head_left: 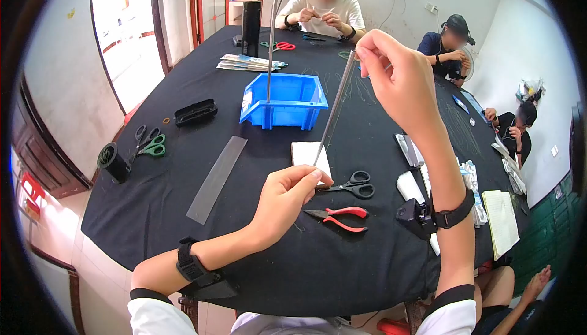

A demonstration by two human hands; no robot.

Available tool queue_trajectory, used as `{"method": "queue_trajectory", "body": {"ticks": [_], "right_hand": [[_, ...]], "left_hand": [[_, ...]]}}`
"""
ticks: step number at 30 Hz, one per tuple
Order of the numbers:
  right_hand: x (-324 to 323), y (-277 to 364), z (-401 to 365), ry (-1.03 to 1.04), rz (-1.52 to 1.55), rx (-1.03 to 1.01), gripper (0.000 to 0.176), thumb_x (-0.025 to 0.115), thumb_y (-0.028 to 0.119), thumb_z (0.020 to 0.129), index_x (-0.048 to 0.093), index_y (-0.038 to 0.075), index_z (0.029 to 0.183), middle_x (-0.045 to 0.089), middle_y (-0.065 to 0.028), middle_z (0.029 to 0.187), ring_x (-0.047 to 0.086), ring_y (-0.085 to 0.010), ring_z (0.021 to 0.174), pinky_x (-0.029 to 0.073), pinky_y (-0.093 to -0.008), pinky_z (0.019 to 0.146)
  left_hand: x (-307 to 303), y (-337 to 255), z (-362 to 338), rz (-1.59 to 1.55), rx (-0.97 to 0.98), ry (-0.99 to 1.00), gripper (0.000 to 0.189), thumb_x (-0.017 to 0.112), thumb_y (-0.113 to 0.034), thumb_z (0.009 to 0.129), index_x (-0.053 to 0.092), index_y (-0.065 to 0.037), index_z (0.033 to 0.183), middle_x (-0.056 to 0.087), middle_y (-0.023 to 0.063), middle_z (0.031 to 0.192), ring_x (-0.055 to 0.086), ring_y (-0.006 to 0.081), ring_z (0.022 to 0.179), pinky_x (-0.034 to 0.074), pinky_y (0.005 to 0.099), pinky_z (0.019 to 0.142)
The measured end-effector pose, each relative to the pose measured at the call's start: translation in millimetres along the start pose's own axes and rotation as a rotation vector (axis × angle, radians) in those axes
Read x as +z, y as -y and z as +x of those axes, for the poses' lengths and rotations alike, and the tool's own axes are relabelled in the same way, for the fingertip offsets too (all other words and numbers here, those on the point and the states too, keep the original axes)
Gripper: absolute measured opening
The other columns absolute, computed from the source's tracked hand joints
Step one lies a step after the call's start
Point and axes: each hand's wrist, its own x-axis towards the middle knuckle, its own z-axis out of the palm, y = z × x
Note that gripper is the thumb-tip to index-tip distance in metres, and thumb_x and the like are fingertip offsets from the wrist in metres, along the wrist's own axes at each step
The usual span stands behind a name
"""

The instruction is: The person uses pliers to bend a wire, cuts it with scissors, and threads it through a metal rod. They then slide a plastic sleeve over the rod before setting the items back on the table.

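Note:
A thin grey rod (pixel 335 110) runs diagonally between my two hands. My left hand (pixel 284 199) pinches its lower end just above a white foam block (pixel 306 153) on the black table. My right hand (pixel 396 78) is raised high and pinches the rod's upper end; a short thin piece sticks out of its fingers to the right. Black scissors (pixel 356 185) and red-handled pliers (pixel 339 217) lie just right of my left hand. Both wrists wear black straps.
A blue bin (pixel 286 102) with an upright rod stands behind. A grey flat strip (pixel 217 179), green scissors (pixel 150 144), a black spool (pixel 113 162) and a black tray (pixel 195 112) lie left. Packets and paper (pixel 501 220) lie right. Three other people sit around the black table (pixel 183 225).

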Motion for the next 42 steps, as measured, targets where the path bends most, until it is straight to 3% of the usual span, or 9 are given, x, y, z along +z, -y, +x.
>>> {"method": "queue_trajectory", "body": {"ticks": [3, 9, 12, 15, 21, 32, 35, 38, 42], "right_hand": [[-0.9, 0.1, 0.1, -0.008, -0.04, -0.098, 0.01, 0.055, 0.015, 0.085, 0.058, 0.008, 0.079, 0.06, -0.0104, 0.06, 0.062, -0.0277, 0.057, 0.046, -0.035, 0.053], [2.7, 4.5, -35.9, 0.015, 0.255, 0.23, 0.014, 0.049, 0.011, 0.089, 0.057, 0.005, 0.08, 0.059, -0.0072, 0.058, 0.061, -0.0165, 0.053, 0.044, -0.0281, 0.05], [10.4, 7.9, -77.8, 0.436, 0.454, 0.422, 0.013, 0.051, 0.007, 0.086, 0.06, 0.002, 0.078, 0.06, -0.007, 0.061, 0.057, -0.011, 0.053, 0.043, -0.0257, 0.049], [23.9, 13.6, -116.8, 0.76, 0.654, 0.38, 0.012, 0.058, 0.008, 0.083, 0.064, 0.001, 0.089, 0.065, -0.0104, 0.071, 0.06, -0.0154, 0.06, 0.048, -0.0281, 0.058], [32.3, 26.1, -141.8, 1.022, 0.811, 0.405, 0.022, 0.064, 0.009, 0.08, 0.064, 0.002, 0.101, 0.067, -0.0083, 0.085, 0.061, -0.0158, 0.068, 0.05, -0.0284, 0.064], [40.6, 27.1, -152.0, 1.026, 0.803, 0.221, 0.015, 0.064, 0.007, 0.078, 0.068, 0.009, 0.092, 0.058, -0.0016, 0.075, 0.051, -0.0113, 0.058, 0.042, -0.0257, 0.055], [36.3, 29.1, -147.4, 1.076, 0.883, 0.296, 0.008, 0.065, 0.011, 0.078, 0.066, 0.007, 0.085, 0.062, -0.0052, 0.079, 0.056, -0.0155, 0.063, 0.046, -0.0287, 0.06], [37.3, 27.8, -149.1, 1.083, 0.989, 0.306, 0.008, 0.064, 0.01, 0.082, 0.067, 0.007, 0.089, 0.063, 0.0012, 0.081, 0.053, -0.0068, 0.062, 0.043, -0.0217, 0.054], [32.7, 29.7, -150.8, 1.055, 1.041, 0.469, 0.007, 0.062, 0.01, 0.084, 0.065, 0.005, 0.087, 0.063, 0.0007, 0.082, 0.056, -0.0051, 0.064, 0.044, -0.0197, 0.054]], "left_hand": [[-0.1, 1.2, 0.5, 0.009, -0.008, 0.014, 0.026, 0.05, -0.021, 0.093, 0.066, -0.001, 0.091, 0.04, -0.0076, 0.057, 0.031, -0.0001, 0.051, 0.021, 0.0175, 0.044], [-1.3, 2.0, 1.1, -0.027, -0.065, 0.021, 0.025, 0.052, -0.02, 0.091, 0.066, 0.001, 0.088, 0.039, -0.0073, 0.057, 0.031, 0.0008, 0.051, 0.022, 0.0185, 0.046], [-4.2, 2.8, 0.6, -0.163, -0.164, 0.048, 0.025, 0.052, -0.019, 0.091, 0.064, 0.0, 0.082, 0.037, -0.0071, 0.056, 0.03, 0.0015, 0.05, 0.021, 0.0194, 0.046], [-3.3, -4.3, 0.6, -0.277, -0.233, 0.056, 0.028, 0.048, -0.023, 0.092, 0.06, -0.002, 0.078, 0.032, -0.0068, 0.055, 0.026, 0.0033, 0.049, 0.02, 0.0213, 0.047], [-3.2, -15.3, 3.4, -0.433, -0.274, 0.023, 0.028, 0.042, -0.025, 0.094, 0.055, -0.005, 0.08, 0.029, -0.0056, 0.055, 0.025, 0.006, 0.051, 0.022, 0.0223, 0.049], [-7.3, -32.3, 5.4, -0.504, -0.164, 0.052, 0.029, 0.039, -0.024, 0.096, 0.052, -0.006, 0.078, 0.026, -0.0062, 0.052, 0.024, 0.0057, 0.05, 0.02, 0.022, 0.046], [-7.3, -37.1, 4.8, -0.471, -0.124, 0.019, 0.029, 0.039, -0.024, 0.096, 0.052, -0.006, 0.078, 0.027, -0.0063, 0.052, 0.024, 0.0055, 0.05, 0.02, 0.0219, 0.046], [-7.5, -35.8, 5.2, -0.466, -0.129, 0.012, 0.029, 0.039, -0.025, 0.096, 0.052, -0.006, 0.078, 0.027, -0.0062, 0.052, 0.024, 0.0055, 0.05, 0.021, 0.0216, 0.046], [-4.5, -33.5, 6.4, -0.362, -0.074, -0.082, 0.029, 0.04, -0.025, 0.095, 0.051, -0.007, 0.075, 0.026, -0.0056, 0.052, 0.024, 0.0059, 0.05, 0.022, 0.0219, 0.047]]}}
